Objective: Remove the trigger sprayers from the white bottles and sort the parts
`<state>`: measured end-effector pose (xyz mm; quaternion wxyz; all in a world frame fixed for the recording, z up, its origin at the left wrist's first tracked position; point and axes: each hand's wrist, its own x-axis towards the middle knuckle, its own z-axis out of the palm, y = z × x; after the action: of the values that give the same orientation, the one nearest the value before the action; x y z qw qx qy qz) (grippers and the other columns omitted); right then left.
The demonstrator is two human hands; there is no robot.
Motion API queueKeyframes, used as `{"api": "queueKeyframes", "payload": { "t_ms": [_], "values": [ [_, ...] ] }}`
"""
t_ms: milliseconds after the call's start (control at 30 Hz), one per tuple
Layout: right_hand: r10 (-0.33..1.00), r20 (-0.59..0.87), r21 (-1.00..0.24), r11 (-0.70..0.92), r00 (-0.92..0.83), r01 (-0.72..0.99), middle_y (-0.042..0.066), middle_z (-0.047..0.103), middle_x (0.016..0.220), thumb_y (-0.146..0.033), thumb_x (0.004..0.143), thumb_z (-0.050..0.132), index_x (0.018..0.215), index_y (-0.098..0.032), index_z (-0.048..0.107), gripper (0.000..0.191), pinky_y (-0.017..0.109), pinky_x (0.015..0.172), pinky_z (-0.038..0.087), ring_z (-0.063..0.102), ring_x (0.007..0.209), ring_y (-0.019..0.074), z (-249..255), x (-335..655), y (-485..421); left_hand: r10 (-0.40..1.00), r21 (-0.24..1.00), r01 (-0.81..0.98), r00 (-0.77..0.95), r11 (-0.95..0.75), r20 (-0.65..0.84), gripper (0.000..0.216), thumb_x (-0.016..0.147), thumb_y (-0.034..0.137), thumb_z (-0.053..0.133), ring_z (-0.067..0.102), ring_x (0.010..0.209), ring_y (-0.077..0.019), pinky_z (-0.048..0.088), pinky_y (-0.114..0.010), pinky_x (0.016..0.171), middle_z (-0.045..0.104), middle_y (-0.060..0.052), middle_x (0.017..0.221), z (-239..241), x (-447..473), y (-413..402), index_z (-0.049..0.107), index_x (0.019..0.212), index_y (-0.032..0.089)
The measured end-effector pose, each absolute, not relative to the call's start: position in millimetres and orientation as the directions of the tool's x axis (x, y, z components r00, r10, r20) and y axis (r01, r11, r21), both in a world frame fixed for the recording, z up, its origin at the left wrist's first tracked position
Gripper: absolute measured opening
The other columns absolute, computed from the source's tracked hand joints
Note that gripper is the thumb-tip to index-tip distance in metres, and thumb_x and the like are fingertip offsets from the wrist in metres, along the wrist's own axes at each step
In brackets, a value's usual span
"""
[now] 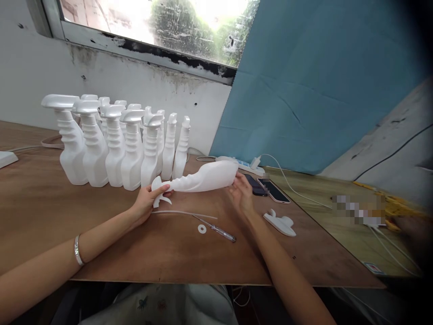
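A white spray bottle (213, 176) lies sideways in the air between my two hands, above the brown table. My left hand (148, 201) is closed on its white trigger sprayer head (157, 192) at the neck end. At the bottle's base, the fingers of my right hand (241, 192) are wrapped round the edge. Below, on the tabletop, are a thin white tube (189, 213), a small white ring washer (202, 229) and a screwdriver with a clear handle (221, 232). A loose white sprayer part (280, 224) lies to the right of my right forearm.
Several white spray bottles (96, 153) stand upright in rows at the back left. Two phones (275, 192) and a power strip (250, 167) with cables are at the back right. A blue curtain (304, 90) hangs behind. The table's front edge (169, 280) is close to my body.
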<state>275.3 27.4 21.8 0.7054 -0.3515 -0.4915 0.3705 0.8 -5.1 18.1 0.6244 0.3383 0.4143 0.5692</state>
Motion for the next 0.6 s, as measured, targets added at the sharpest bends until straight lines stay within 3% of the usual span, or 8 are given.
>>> {"api": "queueKeyframes", "payload": {
  "t_ms": [100, 167, 300, 400, 500, 600],
  "values": [
    [0.881, 0.457, -0.861, 0.473, 0.124, -0.187, 0.003, 0.058, 0.109, -0.021, 0.049, 0.071, 0.101, -0.024, 0.058, 0.053, 0.031, 0.075, 0.043, 0.053, 0.096, 0.0199, 20, 279, 31, 0.990, 0.881, -0.458, -0.022, 0.117, -0.143, 0.023, 0.064, 0.019, 0.072, 0.065, 0.068, -0.0128, 0.054, -0.013, 0.059, 0.069, -0.011, 0.077, 20, 0, -4, 0.065, 0.080, 0.004],
    [0.871, 0.474, -0.859, 0.489, 0.126, -0.149, 0.002, 0.058, 0.109, -0.019, 0.046, 0.073, 0.101, -0.024, 0.058, 0.058, 0.031, 0.077, 0.043, 0.052, 0.096, 0.0202, 17, 281, 35, 0.989, 0.875, -0.467, -0.018, 0.124, -0.150, 0.022, 0.065, 0.018, 0.071, 0.065, 0.068, -0.0128, 0.054, -0.013, 0.060, 0.069, -0.011, 0.079, 21, 1, -4, 0.064, 0.080, 0.005],
    [0.827, 0.511, -0.854, 0.520, 0.234, 0.023, -0.001, 0.060, 0.084, -0.026, 0.048, 0.076, 0.084, -0.019, 0.061, 0.040, 0.028, 0.072, 0.041, 0.052, 0.078, 0.0154, 13, 285, 41, 0.986, 0.884, -0.446, -0.007, 0.144, -0.164, 0.025, 0.063, 0.020, 0.073, 0.066, 0.070, -0.0147, 0.055, -0.014, 0.060, 0.069, -0.012, 0.078, 21, 1, -5, 0.065, 0.081, 0.005],
    [0.796, 0.514, -0.852, 0.518, 0.320, 0.078, -0.005, 0.052, 0.066, -0.034, 0.054, 0.074, 0.068, -0.018, 0.054, 0.029, 0.024, 0.065, 0.039, 0.047, 0.064, 0.0107, 13, 287, 42, 0.985, 0.909, -0.386, -0.005, 0.156, -0.171, 0.029, 0.061, 0.022, 0.074, 0.066, 0.071, -0.0164, 0.054, -0.015, 0.056, 0.069, -0.013, 0.079, 20, 1, -6, 0.065, 0.082, 0.005],
    [0.798, 0.500, -0.853, 0.521, 0.335, 0.032, -0.006, 0.049, 0.066, -0.041, 0.062, 0.068, 0.066, -0.020, 0.047, 0.030, 0.023, 0.064, 0.040, 0.047, 0.063, 0.0095, 15, 286, 38, 0.986, 0.927, -0.334, 0.043, 0.169, -0.163, 0.033, 0.059, 0.024, 0.075, 0.066, 0.073, -0.0179, 0.054, -0.017, 0.054, 0.069, -0.013, 0.082, 18, 1, -7, 0.065, 0.085, 0.006],
    [0.852, 0.458, -0.874, 0.483, 0.254, -0.043, -0.003, 0.055, 0.076, -0.044, 0.066, 0.064, 0.075, -0.021, 0.052, 0.028, 0.027, 0.068, 0.043, 0.052, 0.069, 0.0118, 16, 282, 34, 0.983, 0.918, -0.352, 0.061, 0.182, -0.172, 0.034, 0.060, 0.024, 0.075, 0.066, 0.073, -0.0178, 0.054, -0.017, 0.055, 0.069, -0.013, 0.081, 17, 1, -7, 0.064, 0.087, 0.005]
  ]
}}
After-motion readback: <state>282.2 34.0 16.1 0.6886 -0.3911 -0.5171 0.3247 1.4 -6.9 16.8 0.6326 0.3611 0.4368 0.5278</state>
